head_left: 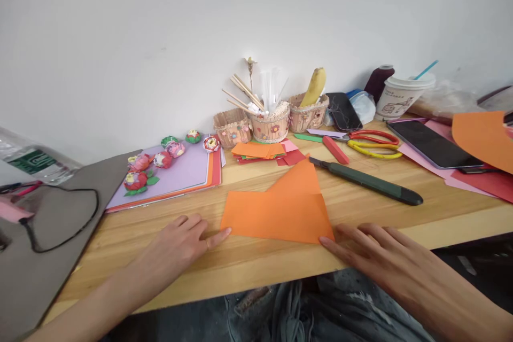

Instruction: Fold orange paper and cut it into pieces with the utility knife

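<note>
A folded sheet of orange paper lies on the wooden table, with a pointed flap sticking out beyond its far edge. At the paper's near left corner, my left hand rests an extended finger, the other fingers bent and nothing wrapped in them. My right hand touches the near right corner with a fingertip, its fingers spread low over the table. Just beyond the flap's right side lies a dark green cutter knife. Behind the flap is a stack of small cut papers.
Paper flowers sit on purple sheets at the left. Small baskets, scissors, a phone and a lidded cup stand or lie toward the wall. A grey board covers the table's left end.
</note>
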Tool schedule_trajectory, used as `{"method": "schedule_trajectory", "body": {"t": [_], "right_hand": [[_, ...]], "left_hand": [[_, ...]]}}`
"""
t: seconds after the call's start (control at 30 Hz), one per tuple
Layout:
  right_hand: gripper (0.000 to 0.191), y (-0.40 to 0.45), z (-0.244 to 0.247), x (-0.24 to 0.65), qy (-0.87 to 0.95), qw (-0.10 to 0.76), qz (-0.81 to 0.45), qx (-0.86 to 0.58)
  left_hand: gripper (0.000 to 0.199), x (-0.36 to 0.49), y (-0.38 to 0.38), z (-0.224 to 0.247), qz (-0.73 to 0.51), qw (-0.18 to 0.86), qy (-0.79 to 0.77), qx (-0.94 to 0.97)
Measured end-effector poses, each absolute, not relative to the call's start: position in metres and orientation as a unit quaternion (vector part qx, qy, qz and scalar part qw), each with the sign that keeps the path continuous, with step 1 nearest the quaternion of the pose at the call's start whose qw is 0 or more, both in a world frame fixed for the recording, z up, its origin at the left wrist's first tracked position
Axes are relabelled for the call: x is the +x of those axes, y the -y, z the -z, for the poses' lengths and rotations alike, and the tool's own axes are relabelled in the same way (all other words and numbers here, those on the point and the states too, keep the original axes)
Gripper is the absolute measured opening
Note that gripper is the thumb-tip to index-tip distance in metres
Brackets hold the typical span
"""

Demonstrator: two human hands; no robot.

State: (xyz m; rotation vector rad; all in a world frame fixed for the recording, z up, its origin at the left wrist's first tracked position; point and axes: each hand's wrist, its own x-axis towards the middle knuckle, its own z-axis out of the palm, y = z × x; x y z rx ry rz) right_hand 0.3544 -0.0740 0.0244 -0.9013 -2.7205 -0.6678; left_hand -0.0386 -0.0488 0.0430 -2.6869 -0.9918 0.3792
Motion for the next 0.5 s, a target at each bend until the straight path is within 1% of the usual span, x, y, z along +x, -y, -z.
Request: {"method": "schedule_trajectory", "body": {"t": [0.2, 0.33, 0.4, 0.5], "right_hand": [[0.069, 0.08, -0.022, 0.365, 0.917, 0.098, 0.226, -0.313], [0.07, 0.079, -0.022, 0.369, 0.917, 0.101, 0.217, -0.321], [0.064, 0.076, -0.027, 0.368, 0.921, 0.108, 0.193, -0.321], [0.042, 0.072, -0.034, 0.351, 0.921, 0.125, 0.167, -0.33]], "left_hand": [[0.069, -0.059, 0.045, -0.033, -0.1, 0.052, 0.355, -0.928], [0.069, -0.065, 0.042, -0.029, -0.056, 0.041, 0.342, -0.937], [0.068, -0.065, 0.041, -0.027, -0.025, 0.052, 0.338, -0.939], [0.061, -0.064, 0.038, -0.023, 0.014, 0.061, 0.326, -0.943]]}}
